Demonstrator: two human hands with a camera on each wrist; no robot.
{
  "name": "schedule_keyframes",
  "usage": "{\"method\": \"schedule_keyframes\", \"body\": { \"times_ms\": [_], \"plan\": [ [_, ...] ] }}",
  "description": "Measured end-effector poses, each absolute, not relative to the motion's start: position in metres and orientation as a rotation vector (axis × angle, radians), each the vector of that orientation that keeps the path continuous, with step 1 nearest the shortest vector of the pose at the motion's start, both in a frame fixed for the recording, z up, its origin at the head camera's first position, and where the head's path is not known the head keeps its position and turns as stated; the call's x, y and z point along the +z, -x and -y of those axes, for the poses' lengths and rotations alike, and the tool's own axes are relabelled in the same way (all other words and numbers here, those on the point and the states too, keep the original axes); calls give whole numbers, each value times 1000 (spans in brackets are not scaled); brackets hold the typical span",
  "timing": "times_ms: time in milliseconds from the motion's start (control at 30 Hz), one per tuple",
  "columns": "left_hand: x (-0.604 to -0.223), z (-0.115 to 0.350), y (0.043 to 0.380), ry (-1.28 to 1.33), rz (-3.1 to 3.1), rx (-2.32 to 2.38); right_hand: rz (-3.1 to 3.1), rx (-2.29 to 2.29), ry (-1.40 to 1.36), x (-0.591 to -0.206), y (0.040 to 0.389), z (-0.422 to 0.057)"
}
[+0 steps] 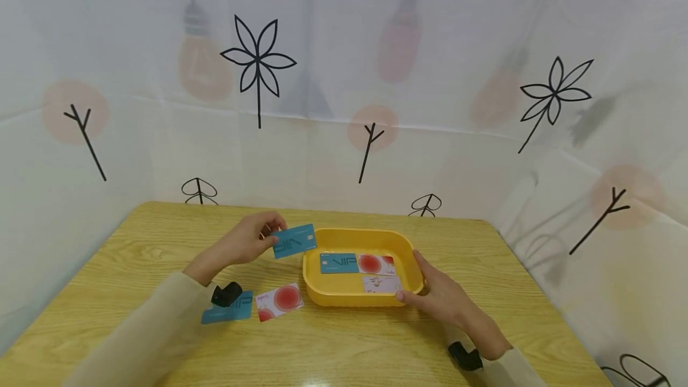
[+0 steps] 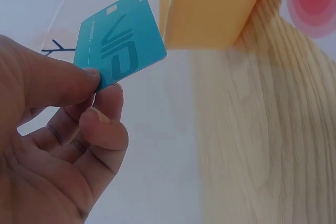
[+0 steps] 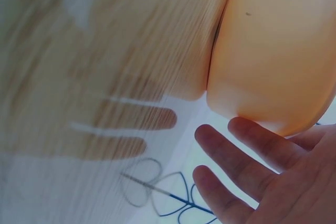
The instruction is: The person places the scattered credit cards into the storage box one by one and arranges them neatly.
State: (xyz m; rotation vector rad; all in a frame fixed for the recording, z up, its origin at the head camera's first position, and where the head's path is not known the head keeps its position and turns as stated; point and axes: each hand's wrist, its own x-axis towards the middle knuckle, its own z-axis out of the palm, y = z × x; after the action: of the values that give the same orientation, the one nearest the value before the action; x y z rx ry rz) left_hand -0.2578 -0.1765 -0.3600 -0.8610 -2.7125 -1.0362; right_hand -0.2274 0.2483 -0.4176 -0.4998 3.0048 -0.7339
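My left hand (image 1: 252, 237) pinches a blue VIP card (image 1: 294, 240) between thumb and fingers, at the left end of a yellow plastic tray (image 1: 365, 299). In the left wrist view the card (image 2: 121, 40) is tilted, its chip and lettering facing the camera. Inside the tray lie another blue VIP card (image 1: 337, 263), a white card with a red circle (image 1: 376, 264) and a pale card with a small drawing (image 1: 381, 284). My right hand (image 1: 443, 294) rests against the tray's right end, thumb at the near rim. Its fingers are spread and fairly straight in the right wrist view.
On the wooden table (image 1: 344, 345), left of the tray, lie a blue card (image 1: 231, 310), partly covered by the black wrist device (image 1: 227, 294), and a white card with a red circle (image 1: 279, 301). A printed white cloth (image 1: 322, 154) hangs behind the table.
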Motion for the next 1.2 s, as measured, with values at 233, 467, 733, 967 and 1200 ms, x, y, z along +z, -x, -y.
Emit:
{"method": "schedule_keyframes", "body": {
  "times_ms": [233, 467, 733, 967, 1200],
  "plan": [
    [-357, 158, 260, 904, 2703, -1068, -3010, -741, 509, -418, 228, -248],
    [-356, 142, 262, 975, 2690, -1074, -3008, -741, 506, -419, 228, -248],
    [-360, 126, 265, 1052, 2688, -1071, -3005, -745, 511, -418, 228, -248],
    [-364, 113, 267, 1141, 2664, -1069, -2999, -752, 510, -418, 228, -249],
    [-371, 104, 269, 1149, 2703, -1071, -3007, -726, 517, -418, 229, -250]
  ]
}}
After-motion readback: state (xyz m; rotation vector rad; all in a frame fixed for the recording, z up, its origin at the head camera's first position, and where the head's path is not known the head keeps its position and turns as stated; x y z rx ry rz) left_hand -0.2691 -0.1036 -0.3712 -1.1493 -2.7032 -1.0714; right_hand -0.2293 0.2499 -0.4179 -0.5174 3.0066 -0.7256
